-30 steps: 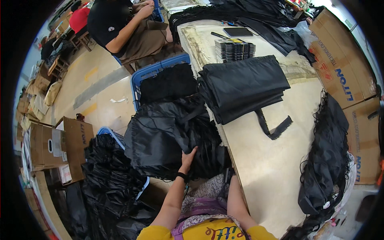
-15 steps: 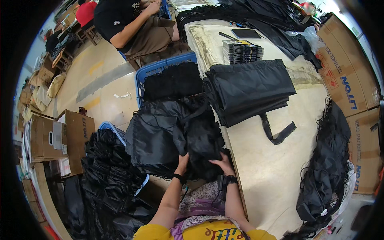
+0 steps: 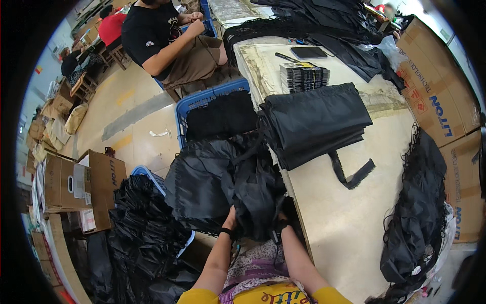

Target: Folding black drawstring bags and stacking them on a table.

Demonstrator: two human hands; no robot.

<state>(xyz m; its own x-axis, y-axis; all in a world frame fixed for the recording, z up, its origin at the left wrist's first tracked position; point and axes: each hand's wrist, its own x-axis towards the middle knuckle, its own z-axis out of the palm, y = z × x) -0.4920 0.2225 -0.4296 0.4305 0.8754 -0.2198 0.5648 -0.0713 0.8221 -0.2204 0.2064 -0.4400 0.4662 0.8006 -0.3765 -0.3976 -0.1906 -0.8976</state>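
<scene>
A heap of black fabric bags [image 3: 200,177] lies in front of me, beside the table edge. My left hand [image 3: 231,219] grips the near edge of the black cloth; its fingertips sink behind a fold. My right hand [image 3: 282,219] reaches into the same heap close to the table, its fingers covered by the cloth. Both wrists carry dark bands. On the table, just beyond the right hand, rests a folded stack of black fabric [image 3: 319,124], with a loose black strap [image 3: 352,177] trailing from under it.
A blue basket [image 3: 212,92] with black cloth stands behind the heap; another blue basket [image 3: 152,177] overflows at left. The pale table [image 3: 324,218] bears a bundle of cards [image 3: 304,77], a phone [image 3: 309,52] and corded black bags [image 3: 415,213]. A seated person [image 3: 159,45] works beyond.
Both hands have pushed deeper into the cloth, so the right thumb and fingers are now hidden. The near part of the heap has bunched up. The whole view has shifted slightly.
</scene>
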